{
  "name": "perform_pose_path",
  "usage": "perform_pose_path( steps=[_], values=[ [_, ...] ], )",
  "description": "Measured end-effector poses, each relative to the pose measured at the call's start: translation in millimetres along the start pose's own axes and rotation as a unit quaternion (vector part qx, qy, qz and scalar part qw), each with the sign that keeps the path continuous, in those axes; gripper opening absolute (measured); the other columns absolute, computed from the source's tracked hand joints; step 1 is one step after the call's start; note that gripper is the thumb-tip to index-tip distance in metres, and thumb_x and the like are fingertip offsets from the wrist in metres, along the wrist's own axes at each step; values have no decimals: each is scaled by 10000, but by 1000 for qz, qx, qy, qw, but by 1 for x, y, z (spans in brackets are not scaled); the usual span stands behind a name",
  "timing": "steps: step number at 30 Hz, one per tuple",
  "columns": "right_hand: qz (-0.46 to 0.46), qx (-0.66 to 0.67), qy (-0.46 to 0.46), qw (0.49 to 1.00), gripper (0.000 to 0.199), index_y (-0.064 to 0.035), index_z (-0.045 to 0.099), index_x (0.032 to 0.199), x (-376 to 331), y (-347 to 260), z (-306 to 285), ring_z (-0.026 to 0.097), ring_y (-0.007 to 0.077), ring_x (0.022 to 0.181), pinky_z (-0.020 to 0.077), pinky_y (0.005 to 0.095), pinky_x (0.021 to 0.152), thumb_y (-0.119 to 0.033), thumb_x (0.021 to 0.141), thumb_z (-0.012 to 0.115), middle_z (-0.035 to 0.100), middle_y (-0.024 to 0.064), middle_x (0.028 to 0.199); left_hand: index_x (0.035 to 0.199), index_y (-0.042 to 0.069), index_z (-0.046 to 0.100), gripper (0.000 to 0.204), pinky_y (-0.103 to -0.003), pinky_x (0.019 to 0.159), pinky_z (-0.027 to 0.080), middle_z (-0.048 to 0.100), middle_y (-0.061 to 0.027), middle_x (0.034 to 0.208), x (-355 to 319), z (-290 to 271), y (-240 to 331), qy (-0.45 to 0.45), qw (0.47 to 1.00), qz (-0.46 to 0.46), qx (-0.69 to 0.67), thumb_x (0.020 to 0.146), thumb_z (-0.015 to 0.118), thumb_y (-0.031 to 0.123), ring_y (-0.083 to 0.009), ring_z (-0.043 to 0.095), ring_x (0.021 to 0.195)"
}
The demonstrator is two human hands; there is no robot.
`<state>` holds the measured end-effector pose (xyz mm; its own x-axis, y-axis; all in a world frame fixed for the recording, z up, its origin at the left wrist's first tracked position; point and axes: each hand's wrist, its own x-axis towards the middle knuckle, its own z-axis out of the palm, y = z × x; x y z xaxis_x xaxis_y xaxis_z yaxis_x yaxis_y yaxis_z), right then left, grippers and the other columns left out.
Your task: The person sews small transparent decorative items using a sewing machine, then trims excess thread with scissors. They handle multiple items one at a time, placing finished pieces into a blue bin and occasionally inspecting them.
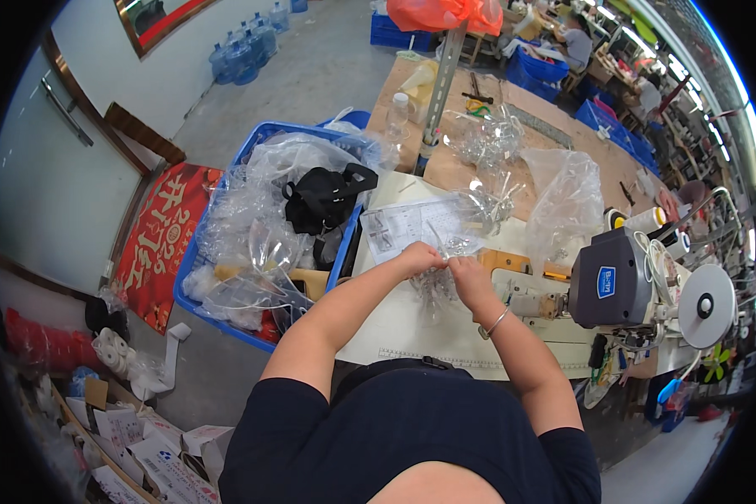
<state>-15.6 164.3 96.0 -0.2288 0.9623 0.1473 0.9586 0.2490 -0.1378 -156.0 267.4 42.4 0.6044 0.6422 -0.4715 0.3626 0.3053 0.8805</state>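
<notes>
My left hand (420, 259) and my right hand (472, 279) meet over the white table, fingers pinched together. Between them is a crumpled clear plastic piece (433, 291), hanging below the fingers and sticking up a little above them. Its exact kind is too blurred to make out. Just beyond my hands lies a printed paper sheet (412, 223). To the right of my right hand stands a sewing machine (609, 281) with a dark motor housing, its head close to my fingers. A metal bracelet circles my right wrist.
On the left, a blue crate (190, 267) holds clear plastic and a black strapped item (323, 198). Clear plastic bundles (489, 139) and a plastic bag (561, 197) lie on the far table near a metal post (443, 88). Scissors (477, 107) and a bottle (398, 109) are there too.
</notes>
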Motion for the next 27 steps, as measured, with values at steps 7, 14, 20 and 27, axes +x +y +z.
perform_pose_path(
  steps=[7, 14, 20, 27],
  values=[
    [79, 104, -5, 991, 126, -59, 659, 848, -4, -4, -21, 619, 319, 787, 491, 431, 713, -71, 792, 547, 625, 135, 770, 698, 71, 693, 118, -255, 388, 278, 540, 10, 574, 7, 11, -5, 10, 999, -13, -44, 701, 748, 175, -90, 377, 438],
    [155, 69, -15, 985, 135, -55, 658, 775, -24, -40, -6, 614, 318, 771, 492, 417, 687, -185, 755, 688, 593, 116, 784, 649, 108, 713, 147, -297, 504, 449, 644, -40, 624, 20, -3, 25, -34, 954, 114, 274, 621, 787, 232, -151, 558, 528],
    [160, 64, 4, 985, 202, -52, 628, 730, -23, -25, 22, 602, 314, 772, 490, 426, 668, -232, 740, 719, 579, 122, 800, 917, 94, 707, 299, -290, 648, 500, 677, -59, 822, 16, -19, 21, -27, 958, 197, 209, 664, 765, 244, -172, 621, 696],
    [164, 101, 53, 980, 220, -72, 607, 704, -34, -29, 23, 579, 305, 775, 474, 413, 663, -244, 723, 742, 570, 104, 788, 979, 45, 661, 232, -278, 682, 502, 677, -59, 906, -38, 23, -85, 296, 934, 199, -3, 794, 697, 179, -158, 638, 761]
  ],
)
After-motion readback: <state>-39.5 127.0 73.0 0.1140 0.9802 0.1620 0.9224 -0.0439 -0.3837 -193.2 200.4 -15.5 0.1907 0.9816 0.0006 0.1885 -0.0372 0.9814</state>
